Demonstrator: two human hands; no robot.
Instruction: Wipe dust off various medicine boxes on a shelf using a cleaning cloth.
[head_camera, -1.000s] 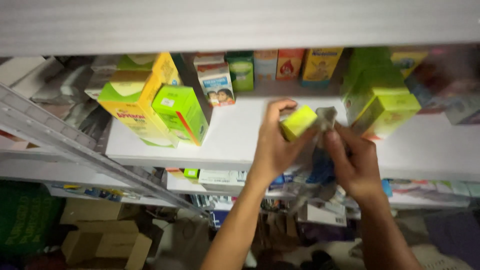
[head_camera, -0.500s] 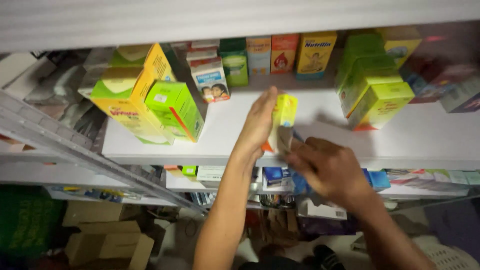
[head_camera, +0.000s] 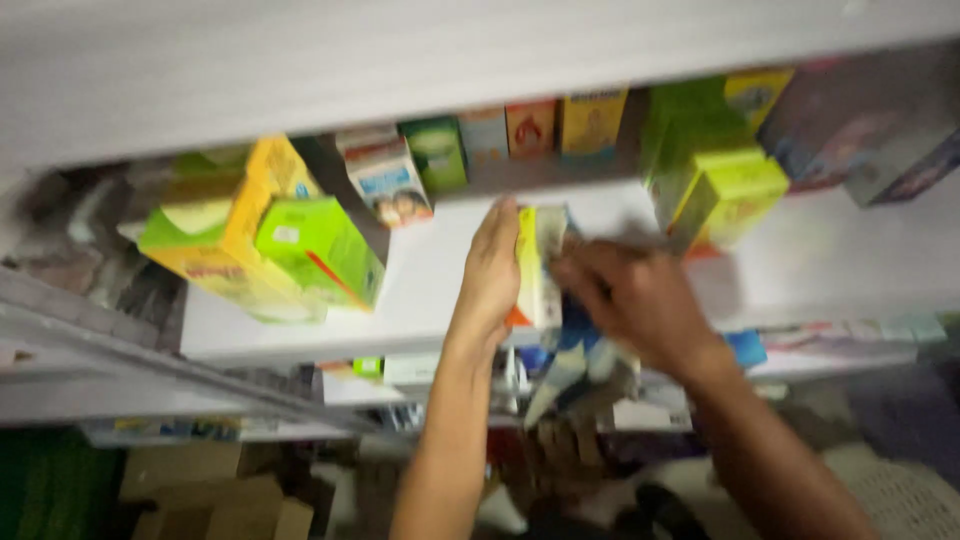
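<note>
My left hand (head_camera: 495, 275) is flat against the left side of a small yellow-green box (head_camera: 535, 265) that stands upright on the white shelf (head_camera: 430, 290). On the box's right, my right hand (head_camera: 635, 295) has its fingers at the box while crumpled clear and blue plastic wrap (head_camera: 575, 360) hangs below its palm. The picture is blurred, so how firmly the fingers grip the box is unclear.
Yellow and green boxes (head_camera: 260, 245) lean at the shelf's left. More green boxes (head_camera: 725, 190) stand at the right, and a row of small cartons (head_camera: 500, 135) lines the back. Cardboard boxes (head_camera: 215, 495) lie below on the floor, under a lower shelf.
Both hands have carried the small box deeper onto the shelf and turned it upright. The view has tilted and come closer.
</note>
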